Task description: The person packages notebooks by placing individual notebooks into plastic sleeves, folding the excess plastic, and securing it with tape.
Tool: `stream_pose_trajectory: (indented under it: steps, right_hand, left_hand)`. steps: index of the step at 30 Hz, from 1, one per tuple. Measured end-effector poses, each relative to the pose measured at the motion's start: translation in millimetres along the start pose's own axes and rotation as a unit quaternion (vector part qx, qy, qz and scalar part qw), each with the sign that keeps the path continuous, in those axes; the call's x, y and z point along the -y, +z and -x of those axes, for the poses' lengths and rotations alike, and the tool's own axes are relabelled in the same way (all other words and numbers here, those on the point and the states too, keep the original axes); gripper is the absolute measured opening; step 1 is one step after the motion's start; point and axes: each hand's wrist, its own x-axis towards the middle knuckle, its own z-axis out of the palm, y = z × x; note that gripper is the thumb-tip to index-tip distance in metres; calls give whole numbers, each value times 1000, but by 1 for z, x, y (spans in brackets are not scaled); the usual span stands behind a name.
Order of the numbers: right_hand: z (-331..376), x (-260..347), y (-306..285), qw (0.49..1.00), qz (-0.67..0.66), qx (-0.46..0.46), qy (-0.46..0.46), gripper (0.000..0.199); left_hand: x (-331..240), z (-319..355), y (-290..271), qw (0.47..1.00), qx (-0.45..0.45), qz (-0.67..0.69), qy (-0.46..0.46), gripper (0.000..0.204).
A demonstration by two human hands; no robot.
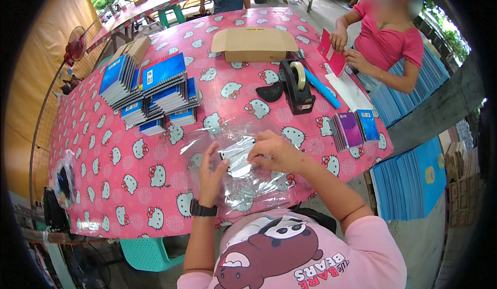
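In front of me on the table lies a sheet of clear plastic wrap [243,193], crumpled and shiny. On it rests a small whitish, flat block [238,157], perhaps paper or a notebook; glare hides its exact kind. My left hand [211,174], with a dark watch on the wrist, is beside the block's left edge, thumb and fingers apart. My right hand [277,153] is at the block's right side, its fingers curled in a pinch on the clear plastic. Stacks of blue spiral notebooks [163,72] stand beyond, to the left.
A black tape dispenser [297,92] and a blue roll [322,88] lie beyond my right hand. Purple [349,129] and blue notebooks [368,125] sit at the right edge. An open cardboard box [253,44] is farther back. A co-worker [385,45] holds a red cover [330,53].
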Motion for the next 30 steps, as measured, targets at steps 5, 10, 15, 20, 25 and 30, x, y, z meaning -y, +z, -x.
stream_pose_trajectory:
  steps: [5,10,15,20,25,30]
  right_hand:
    - [4,-36,-7,920,-348,-166,62,17]
    - [0,-74,31,911,-347,-104,195,38]
    - [-24,-46,30,895,-414,-84,143,44]
    - [-36,-31,18,870,-485,-74,45,45]
    - [-16,-71,23,952,-287,-23,102,54]
    - [-9,-64,33,931,-354,13,86,52]
  left_hand:
    - [7,-11,11,988,73,80,-112,48]
    - [1,-23,14,976,112,149,-114,52]
    - [1,-28,12,979,134,138,-71,58]
    - [10,-33,6,974,140,141,-106,46]
    - [-8,-39,22,989,126,-37,61,28]
    - [-36,-21,16,978,65,-87,176,40]
